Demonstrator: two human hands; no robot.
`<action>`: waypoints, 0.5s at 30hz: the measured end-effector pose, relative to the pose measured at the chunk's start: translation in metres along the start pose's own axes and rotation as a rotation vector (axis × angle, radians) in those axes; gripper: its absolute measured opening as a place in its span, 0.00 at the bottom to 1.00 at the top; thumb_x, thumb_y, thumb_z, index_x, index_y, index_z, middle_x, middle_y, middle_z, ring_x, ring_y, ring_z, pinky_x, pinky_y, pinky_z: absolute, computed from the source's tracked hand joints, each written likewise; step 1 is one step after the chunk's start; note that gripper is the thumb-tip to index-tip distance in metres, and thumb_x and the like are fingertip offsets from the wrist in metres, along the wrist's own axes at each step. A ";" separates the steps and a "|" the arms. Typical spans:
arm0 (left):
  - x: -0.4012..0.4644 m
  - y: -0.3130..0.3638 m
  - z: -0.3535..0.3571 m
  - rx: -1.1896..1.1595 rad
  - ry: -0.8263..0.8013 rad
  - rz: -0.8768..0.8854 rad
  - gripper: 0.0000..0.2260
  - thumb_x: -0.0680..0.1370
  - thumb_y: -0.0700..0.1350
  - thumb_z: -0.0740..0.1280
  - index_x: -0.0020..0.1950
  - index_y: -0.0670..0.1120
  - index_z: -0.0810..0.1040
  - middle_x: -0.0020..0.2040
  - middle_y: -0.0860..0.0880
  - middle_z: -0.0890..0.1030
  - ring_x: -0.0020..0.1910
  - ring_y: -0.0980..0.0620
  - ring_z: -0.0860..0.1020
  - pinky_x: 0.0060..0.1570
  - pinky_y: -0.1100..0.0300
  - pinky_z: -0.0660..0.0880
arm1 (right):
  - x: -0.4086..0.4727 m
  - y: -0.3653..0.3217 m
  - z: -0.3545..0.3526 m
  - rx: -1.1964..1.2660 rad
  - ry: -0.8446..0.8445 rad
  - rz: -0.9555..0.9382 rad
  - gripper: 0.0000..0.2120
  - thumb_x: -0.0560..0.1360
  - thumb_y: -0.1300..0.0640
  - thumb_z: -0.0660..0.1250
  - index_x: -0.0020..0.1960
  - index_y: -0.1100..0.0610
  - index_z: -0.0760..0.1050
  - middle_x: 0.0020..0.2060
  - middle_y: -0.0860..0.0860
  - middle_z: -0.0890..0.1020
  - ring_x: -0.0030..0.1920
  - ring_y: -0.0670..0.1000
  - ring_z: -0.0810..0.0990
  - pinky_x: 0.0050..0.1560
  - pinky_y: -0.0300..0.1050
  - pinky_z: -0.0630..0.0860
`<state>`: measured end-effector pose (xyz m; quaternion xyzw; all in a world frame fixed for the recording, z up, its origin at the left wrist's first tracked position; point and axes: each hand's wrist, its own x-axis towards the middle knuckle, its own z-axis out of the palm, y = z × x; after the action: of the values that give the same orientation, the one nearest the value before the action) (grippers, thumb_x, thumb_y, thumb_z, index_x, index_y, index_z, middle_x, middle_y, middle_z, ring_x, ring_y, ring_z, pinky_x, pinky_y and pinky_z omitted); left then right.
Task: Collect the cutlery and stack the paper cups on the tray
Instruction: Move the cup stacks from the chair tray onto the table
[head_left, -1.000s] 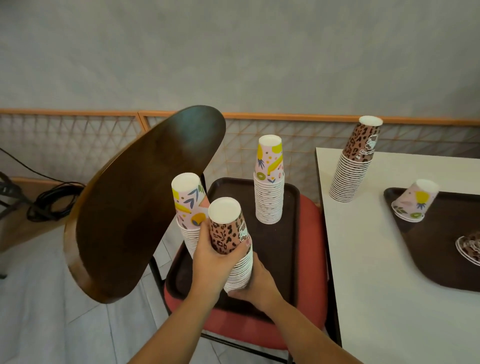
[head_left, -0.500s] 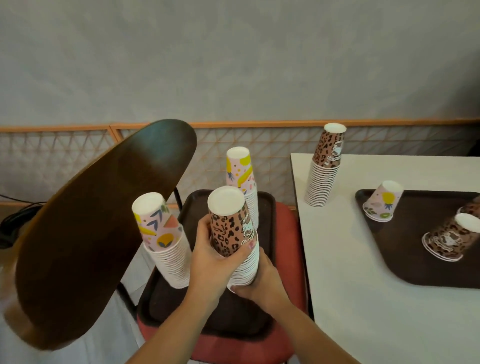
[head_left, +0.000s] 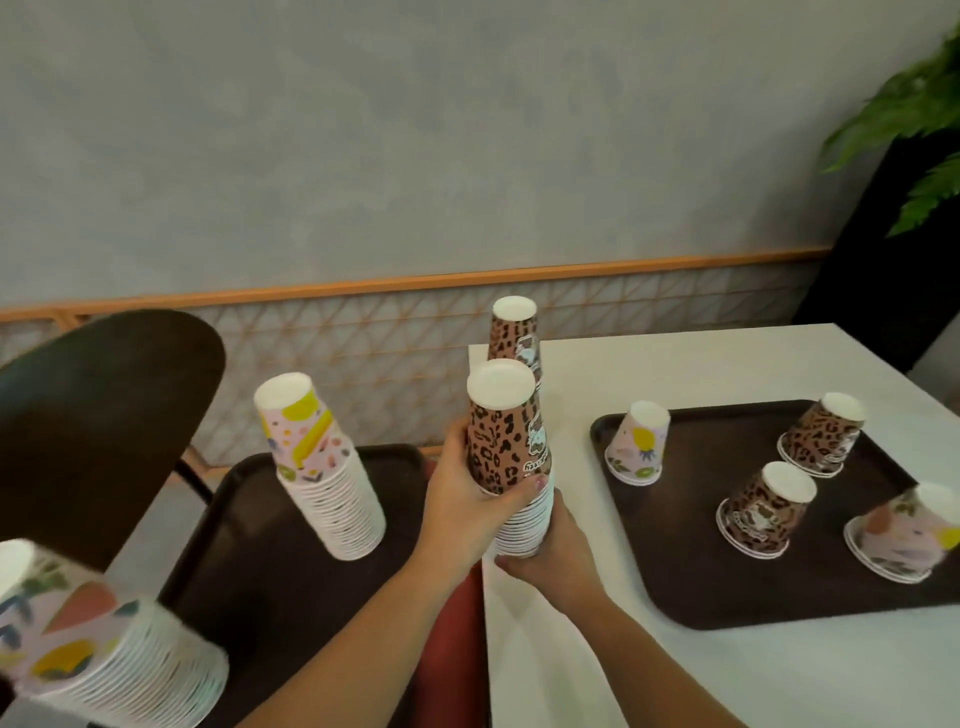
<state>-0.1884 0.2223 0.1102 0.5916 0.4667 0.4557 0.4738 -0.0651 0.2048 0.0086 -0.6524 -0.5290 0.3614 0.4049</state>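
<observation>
We hold the leopard stack (head_left: 511, 467) of upside-down paper cups in both hands, its long axis upright and leaning slightly. Our left hand (head_left: 467, 512) wraps around the upper half, thumb and fingers curled on the top cup; our right hand (head_left: 556, 551) cups the base from below and behind, fingers curled under the rims. The stack hangs over the gap between the chair tray (head_left: 249, 545) and the table (head_left: 727, 675). Right of the grip and well apart lies the table tray (head_left: 675, 582) with five loose cups; the nearest, a pink cup (head_left: 638, 444), sits off to the right. Our right hand is the nearer one, so we judge it should reach there. Behind the grip stands a second leopard stack (head_left: 514, 330).
</observation>
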 end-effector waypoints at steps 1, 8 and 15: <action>0.010 -0.001 0.011 -0.004 -0.011 0.000 0.30 0.64 0.39 0.78 0.55 0.61 0.68 0.55 0.61 0.77 0.56 0.65 0.76 0.59 0.62 0.73 | 0.010 0.006 -0.008 -0.004 0.011 0.008 0.40 0.57 0.57 0.79 0.64 0.51 0.65 0.54 0.47 0.78 0.53 0.47 0.77 0.41 0.29 0.70; 0.063 -0.017 0.066 -0.016 -0.010 -0.023 0.33 0.63 0.44 0.79 0.63 0.56 0.68 0.59 0.60 0.76 0.56 0.70 0.74 0.60 0.62 0.73 | 0.066 0.036 -0.042 0.044 0.059 0.052 0.45 0.57 0.62 0.80 0.68 0.51 0.61 0.53 0.44 0.74 0.55 0.44 0.74 0.50 0.33 0.70; 0.101 -0.037 0.096 0.013 0.066 -0.047 0.35 0.60 0.49 0.78 0.64 0.54 0.68 0.60 0.57 0.77 0.59 0.62 0.76 0.62 0.58 0.73 | 0.108 0.064 -0.049 0.019 0.082 0.068 0.46 0.56 0.58 0.81 0.68 0.51 0.61 0.60 0.46 0.76 0.60 0.47 0.76 0.61 0.46 0.75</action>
<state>-0.0831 0.3130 0.0704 0.5683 0.4988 0.4605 0.4650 0.0241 0.2962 -0.0345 -0.6803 -0.4862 0.3528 0.4199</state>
